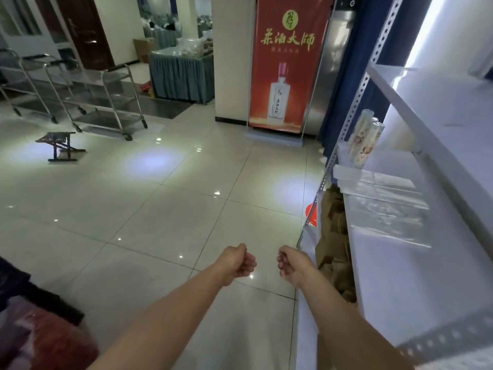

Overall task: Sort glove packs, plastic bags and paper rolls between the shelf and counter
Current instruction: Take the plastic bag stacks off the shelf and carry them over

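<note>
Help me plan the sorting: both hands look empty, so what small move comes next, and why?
Probably swing the right hand up and right toward the plastic bags on the white shelf. Both it and the left hand are curled, hold nothing, and hang over the floor; the bags lie nearest.

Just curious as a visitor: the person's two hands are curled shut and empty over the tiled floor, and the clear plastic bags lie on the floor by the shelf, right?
Not quite. In the head view the plastic bags lie flat on the shelf, not the floor. The left hand and right hand are indeed curled and empty.
</note>
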Motion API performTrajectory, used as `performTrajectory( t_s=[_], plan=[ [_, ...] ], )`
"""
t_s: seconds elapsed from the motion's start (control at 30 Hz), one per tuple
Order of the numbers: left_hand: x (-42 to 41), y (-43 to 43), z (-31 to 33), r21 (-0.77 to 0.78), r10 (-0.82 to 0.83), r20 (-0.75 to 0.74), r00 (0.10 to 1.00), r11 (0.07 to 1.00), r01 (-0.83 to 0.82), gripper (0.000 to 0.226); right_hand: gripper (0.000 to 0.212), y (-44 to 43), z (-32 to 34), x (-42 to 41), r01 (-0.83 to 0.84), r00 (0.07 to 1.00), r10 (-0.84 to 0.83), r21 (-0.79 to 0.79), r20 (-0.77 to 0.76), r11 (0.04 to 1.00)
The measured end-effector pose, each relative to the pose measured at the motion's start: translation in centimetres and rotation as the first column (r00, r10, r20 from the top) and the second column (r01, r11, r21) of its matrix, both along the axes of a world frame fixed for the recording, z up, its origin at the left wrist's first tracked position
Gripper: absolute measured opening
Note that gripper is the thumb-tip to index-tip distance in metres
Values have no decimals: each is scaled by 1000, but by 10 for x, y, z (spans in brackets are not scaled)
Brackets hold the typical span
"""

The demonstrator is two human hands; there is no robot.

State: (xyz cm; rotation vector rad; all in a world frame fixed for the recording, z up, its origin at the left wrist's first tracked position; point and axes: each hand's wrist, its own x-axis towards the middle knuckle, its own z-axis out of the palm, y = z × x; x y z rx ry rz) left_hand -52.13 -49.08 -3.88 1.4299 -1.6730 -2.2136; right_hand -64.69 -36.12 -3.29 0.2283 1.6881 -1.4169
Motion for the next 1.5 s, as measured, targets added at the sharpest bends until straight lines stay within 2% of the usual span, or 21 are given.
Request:
performTrajectory(
  t_s=[0.17,0.27,0.37,0.47,0.57,0.7,0.97,1.13,1.33,1.5],
  plan=[
    [-69,-52,-6,-22,-43,-15,999,999,43,38,19,-35,-1,-67,82,997,-82,-11,-13,997],
    [-121,-83,-13,-43,-105,-15,994,994,105,35,20,-46,-3,-114,189,982,-190,-37,-22,981],
    [-175,-109,-6,-23,-165,-10,986,986,165,31,22,-48,5,-157,336,941,-337,-64,-14,940],
    [-229,-123,15,41,-316,-32,948,948,317,16,21,-41,23,-191,481,873,-486,-95,-41,871],
    [-286,-128,32,39,-474,-56,879,878,477,13,18,-28,42,-215,609,784,-618,-121,-59,784],
    [-350,-103,48,43,-660,-109,743,744,667,14,13,4,58,-229,750,642,-763,-142,-75,646],
    [-443,-15,76,8,-857,-176,484,491,871,26,14,87,68,-242,914,352,-934,-192,-65,358],
    [-477,36,82,0,-894,-154,420,425,905,24,9,117,68,-250,927,326,-944,-174,-61,331],
    [-514,78,78,-117,-939,-86,334,343,932,25,4,138,57,-260,951,289,-939,-54,-187,303],
    [-534,94,79,-194,-992,36,117,108,975,24,10,139,53,-260,961,275,-932,50,-234,271]
  ],
)
